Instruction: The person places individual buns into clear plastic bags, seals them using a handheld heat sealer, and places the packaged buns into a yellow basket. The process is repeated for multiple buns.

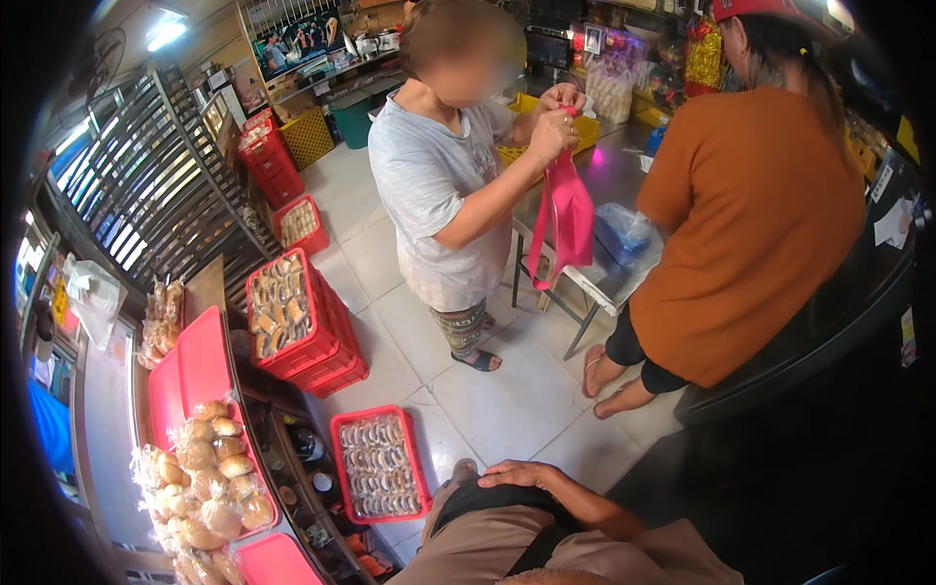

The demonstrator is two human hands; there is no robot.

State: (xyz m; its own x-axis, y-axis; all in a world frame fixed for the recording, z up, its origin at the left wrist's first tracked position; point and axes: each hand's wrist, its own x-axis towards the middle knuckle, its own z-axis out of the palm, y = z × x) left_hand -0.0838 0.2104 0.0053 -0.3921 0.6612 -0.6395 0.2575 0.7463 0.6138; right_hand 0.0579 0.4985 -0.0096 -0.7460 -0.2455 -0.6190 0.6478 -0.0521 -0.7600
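Note:
My right hand lies flat over my raised knee, fingers stretched out on the dark cloth there, holding nothing. A sliver of skin at the lower edge may be my left hand; its fingers do not show. Nearest to my right hand on the floor is a red crate with rows of small wrapped baked goods. Opposite me stands a person in a grey T-shirt, both hands lifting a pink bag by its upper part. Another person in an orange top faces away toward the table.
At left, a counter carries bagged bread rolls on a pink tray. Stacked red crates of baked goods stand beside it. A metal table with a blue plastic bag and a slatted rack are farther off.

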